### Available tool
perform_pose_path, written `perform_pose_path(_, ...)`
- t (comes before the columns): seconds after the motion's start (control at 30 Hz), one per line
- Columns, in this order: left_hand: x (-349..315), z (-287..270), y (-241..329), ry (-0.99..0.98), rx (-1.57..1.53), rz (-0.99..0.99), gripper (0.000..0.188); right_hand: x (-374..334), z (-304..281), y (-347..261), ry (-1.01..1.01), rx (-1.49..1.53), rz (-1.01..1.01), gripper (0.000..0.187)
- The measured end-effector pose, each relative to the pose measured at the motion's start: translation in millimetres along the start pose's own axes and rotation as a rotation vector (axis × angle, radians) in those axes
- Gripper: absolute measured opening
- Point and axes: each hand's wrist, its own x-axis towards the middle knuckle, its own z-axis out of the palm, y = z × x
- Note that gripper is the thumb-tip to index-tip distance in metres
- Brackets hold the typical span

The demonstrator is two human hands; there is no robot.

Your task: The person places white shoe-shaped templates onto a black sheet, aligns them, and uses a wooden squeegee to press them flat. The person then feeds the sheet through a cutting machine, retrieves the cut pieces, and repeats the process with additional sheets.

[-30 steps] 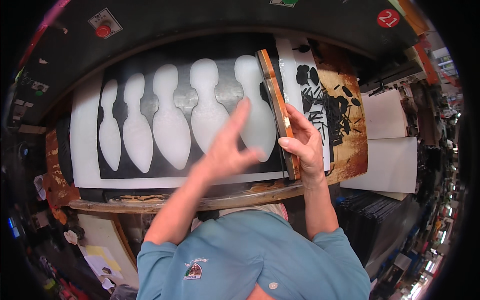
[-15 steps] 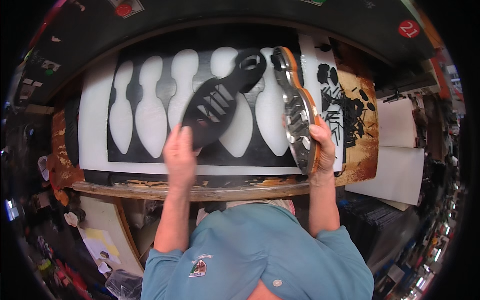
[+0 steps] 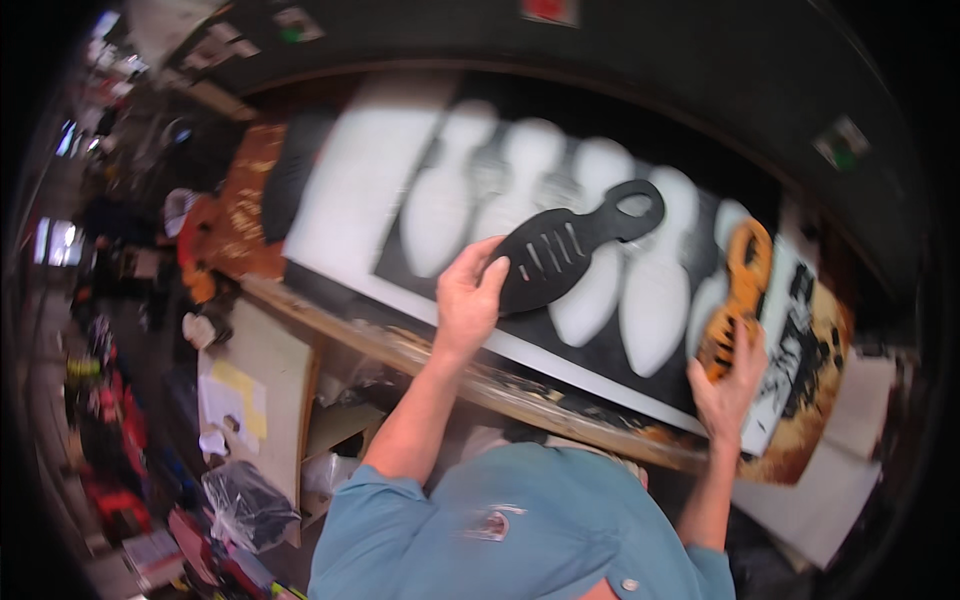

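My left hand (image 3: 468, 300) grips the wide end of a flat black sole-shaped cutout (image 3: 535, 290) with several slots and an oval hole at its far end. It is held above a black sheet (image 3: 612, 352) that has several white sole-shaped gaps. At the sheet's right end my right hand (image 3: 728, 388) holds an orange-backed cutting die (image 3: 747, 285) of the same outline, orange side up. The die's blade side is hidden, and I cannot tell whether it rests on the sheet.
A white board (image 3: 350, 190) lies under the black sheet. Small black offcuts (image 3: 798, 345) are scattered on the right. A dark machine beam (image 3: 660, 90) spans the far side. The worn wooden table edge (image 3: 400, 345) runs along the near side.
The view has swung left and tilted. The die in my right hand has turned from its metal blade side to its orange back. My left hand still holds the black cutout.
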Motion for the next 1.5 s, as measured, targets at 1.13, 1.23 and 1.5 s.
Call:
perform_pose_path(1.13,-11.5,36.9,-20.4,-0.694,0.692,1.014,0.035,4.4,-25.5,-13.2,-0.018,0.013,0.218,0.092)
perform_pose_path(1.23,-34.1,36.0,-8.4,-0.750,0.613,0.937,0.034,7.3,-42.0,-10.9,-0.013,0.370,0.193,0.088)
perform_pose_path(1.5,-131.8,-28.8,12.8,-1.120,0.764,0.864,0.042,-12.3,-84.4,-25.8,-0.033,0.899,0.336,0.081)
